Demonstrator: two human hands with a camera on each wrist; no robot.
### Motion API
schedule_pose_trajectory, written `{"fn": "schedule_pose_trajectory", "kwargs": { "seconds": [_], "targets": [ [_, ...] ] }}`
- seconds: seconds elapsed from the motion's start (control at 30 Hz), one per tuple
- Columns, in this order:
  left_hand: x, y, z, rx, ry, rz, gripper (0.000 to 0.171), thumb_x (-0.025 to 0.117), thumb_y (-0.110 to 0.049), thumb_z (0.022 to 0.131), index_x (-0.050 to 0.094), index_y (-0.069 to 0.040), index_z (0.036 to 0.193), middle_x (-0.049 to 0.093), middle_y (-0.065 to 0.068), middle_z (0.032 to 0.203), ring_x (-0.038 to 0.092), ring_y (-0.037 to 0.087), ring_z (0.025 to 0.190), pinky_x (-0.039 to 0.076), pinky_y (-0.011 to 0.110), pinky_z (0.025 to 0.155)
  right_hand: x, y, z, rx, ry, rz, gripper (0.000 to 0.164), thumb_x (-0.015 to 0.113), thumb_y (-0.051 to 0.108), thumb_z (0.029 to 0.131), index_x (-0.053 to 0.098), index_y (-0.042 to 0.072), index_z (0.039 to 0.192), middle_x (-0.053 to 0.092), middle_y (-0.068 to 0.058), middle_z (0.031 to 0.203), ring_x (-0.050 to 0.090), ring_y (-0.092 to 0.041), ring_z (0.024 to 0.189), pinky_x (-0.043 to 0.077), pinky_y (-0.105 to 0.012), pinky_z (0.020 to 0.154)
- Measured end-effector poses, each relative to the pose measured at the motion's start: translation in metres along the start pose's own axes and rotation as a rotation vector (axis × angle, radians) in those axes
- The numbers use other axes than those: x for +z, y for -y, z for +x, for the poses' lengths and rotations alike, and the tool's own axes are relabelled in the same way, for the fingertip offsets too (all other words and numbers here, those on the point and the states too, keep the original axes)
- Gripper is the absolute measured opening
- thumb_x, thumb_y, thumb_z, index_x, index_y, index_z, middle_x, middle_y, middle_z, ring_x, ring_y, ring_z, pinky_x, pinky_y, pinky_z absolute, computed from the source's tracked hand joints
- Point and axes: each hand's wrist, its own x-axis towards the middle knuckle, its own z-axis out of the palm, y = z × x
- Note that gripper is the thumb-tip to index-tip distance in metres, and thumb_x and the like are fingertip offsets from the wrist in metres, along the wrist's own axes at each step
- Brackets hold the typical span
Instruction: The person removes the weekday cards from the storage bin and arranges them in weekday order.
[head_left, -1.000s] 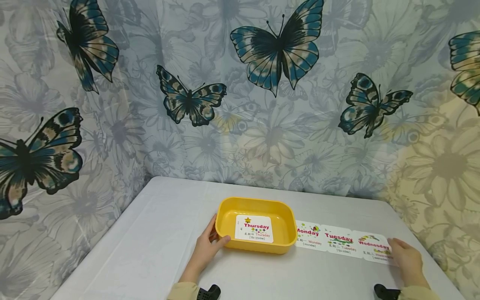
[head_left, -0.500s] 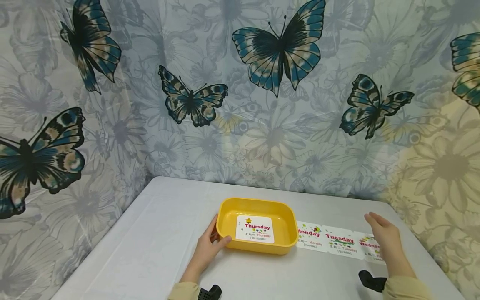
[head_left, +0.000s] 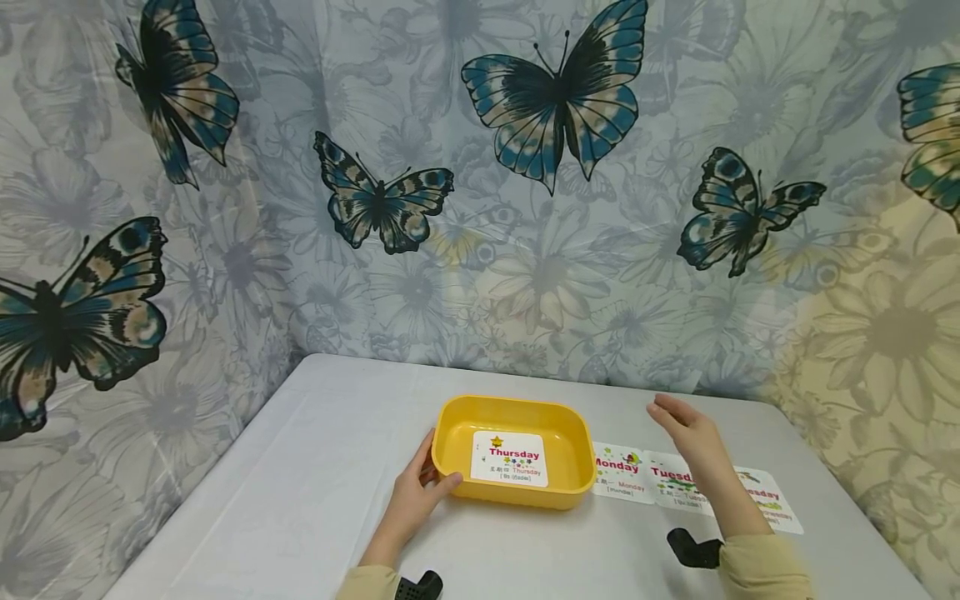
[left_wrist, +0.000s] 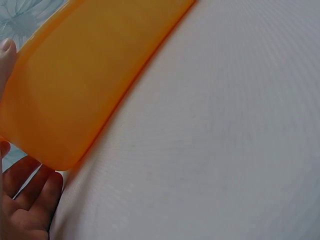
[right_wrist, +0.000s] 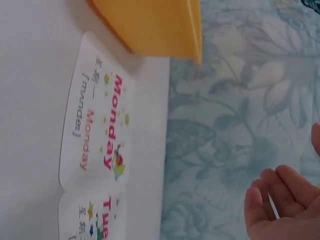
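My left hand [head_left: 417, 488] grips the near left corner of a yellow plastic tray [head_left: 579, 454]. Its thumb lies at the front rim, and the other fingers [left_wrist: 32, 190] are at the tray's end wall. Inside the tray is a white card [head_left: 508, 471] printed "Thursday". My right hand [head_left: 697, 442] is raised over the cards on the right with nothing in it, fingers loosely bent. Beneath and beside it lie the "Tuesday" card [head_left: 670, 483] and the "Wednesday" card [head_left: 780, 510], both partly covered by the hand and forearm. The "Monday" card [right_wrist: 97, 125] lies right beside the tray.
The three day cards form a row on the white-covered table [head_left: 315, 467], running right from the tray. Behind the table hangs a cloth backdrop [head_left: 525, 275] printed with flowers and butterflies. Black straps [head_left: 693, 550] are worn at both wrists.
My right hand has left the "Wednesday" card's right edge, rising and moving left over the row toward the tray. The left hand and the tray have stayed in place.
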Motion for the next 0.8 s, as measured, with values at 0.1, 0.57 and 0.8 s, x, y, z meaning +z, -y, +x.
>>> {"fn": "schedule_pose_trajectory", "kwargs": {
  "seconds": [0.1, 0.57, 0.8],
  "targets": [
    [0.0, 0.0, 0.0, -0.002, 0.003, 0.002, 0.084, 0.072, -0.033, 0.081, 0.024, -0.017, 0.148, 0.042, 0.008, 0.139, 0.045, 0.023, 0.121, 0.041, 0.035, 0.098, 0.016, 0.006, 0.002, -0.011, 0.027, -0.019, 0.076, 0.05, 0.047, 0.092, 0.025, -0.003, 0.144, 0.029, -0.025, 0.143, 0.026, -0.041, 0.13, 0.023, -0.058, 0.104],
    [0.002, 0.0, 0.0, -0.004, 0.005, 0.006, 0.084, 0.071, -0.034, 0.081, 0.024, -0.017, 0.148, 0.043, 0.007, 0.138, 0.045, 0.022, 0.12, 0.041, 0.035, 0.097, 0.081, 0.012, 0.003, 0.001, 0.097, 0.009, 0.068, 0.061, 0.043, 0.087, 0.039, 0.004, 0.139, 0.041, -0.019, 0.138, 0.042, -0.034, 0.121, 0.034, -0.056, 0.099],
    [0.0, 0.0, -0.001, 0.0, -0.003, 0.011, 0.082, 0.071, -0.032, 0.082, 0.025, -0.016, 0.148, 0.042, 0.011, 0.139, 0.046, 0.026, 0.121, 0.041, 0.038, 0.097, 0.113, 0.012, 0.005, -0.002, 0.127, 0.052, 0.064, 0.069, 0.032, 0.084, 0.045, 0.005, 0.137, 0.046, -0.015, 0.135, 0.044, -0.03, 0.12, 0.036, -0.048, 0.101]
  ]
}}
